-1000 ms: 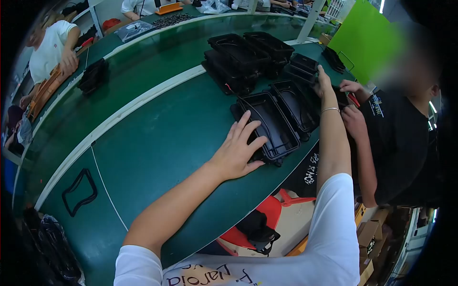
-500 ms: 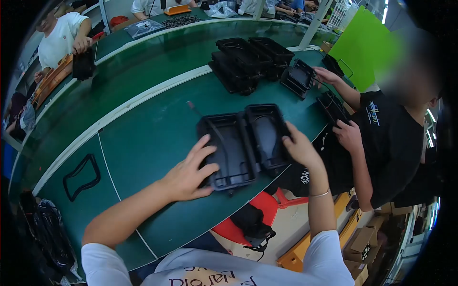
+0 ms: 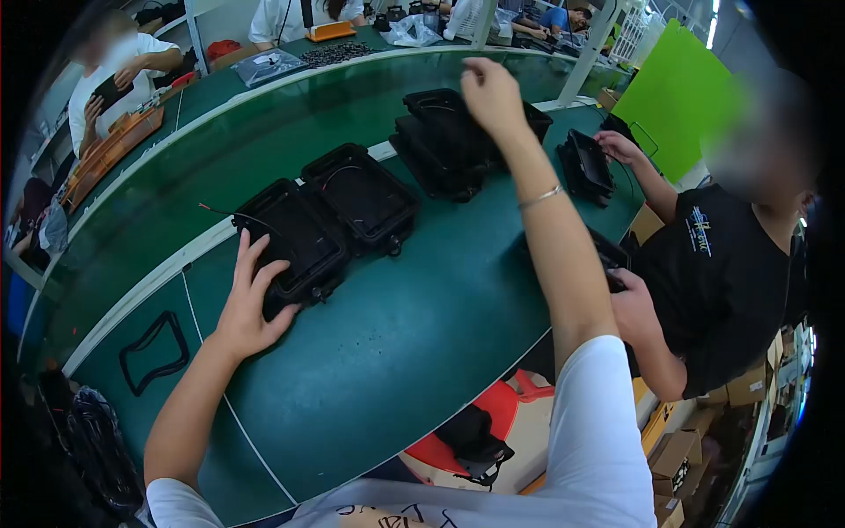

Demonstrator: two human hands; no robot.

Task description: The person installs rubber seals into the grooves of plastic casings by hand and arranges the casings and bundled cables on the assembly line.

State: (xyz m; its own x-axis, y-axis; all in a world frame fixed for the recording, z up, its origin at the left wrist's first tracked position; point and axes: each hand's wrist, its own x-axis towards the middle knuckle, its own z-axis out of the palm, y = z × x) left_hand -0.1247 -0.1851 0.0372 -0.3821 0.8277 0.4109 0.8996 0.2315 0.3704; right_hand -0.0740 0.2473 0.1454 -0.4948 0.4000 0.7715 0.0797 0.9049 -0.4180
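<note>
A black plastic case (image 3: 304, 242) lies unfolded on the green table, its two shallow halves side by side. A thin cable with a reddish end sticks out over its left half. My left hand (image 3: 242, 308) grips that half's left edge, fingers at the rim and thumb at the near corner. Above a stack of similar black cases (image 3: 440, 145), my right hand (image 3: 495, 99) is raised, fingers loosely bent and apart, with no object visible in it. My right hand and forearm hide part of the stack.
A black rectangular gasket-like frame (image 3: 154, 352) lies at left, near bagged black cables (image 3: 97, 431). On the right, a co-worker's hand (image 3: 620, 148) touches a small black case (image 3: 585, 167). A red stool (image 3: 493, 422) stands below the table edge. A white rail (image 3: 211, 251) borders the table's far side.
The unfolded case has moved left and away from me, with my left hand at its edge. My right hand has left the case and risen over the stack.
</note>
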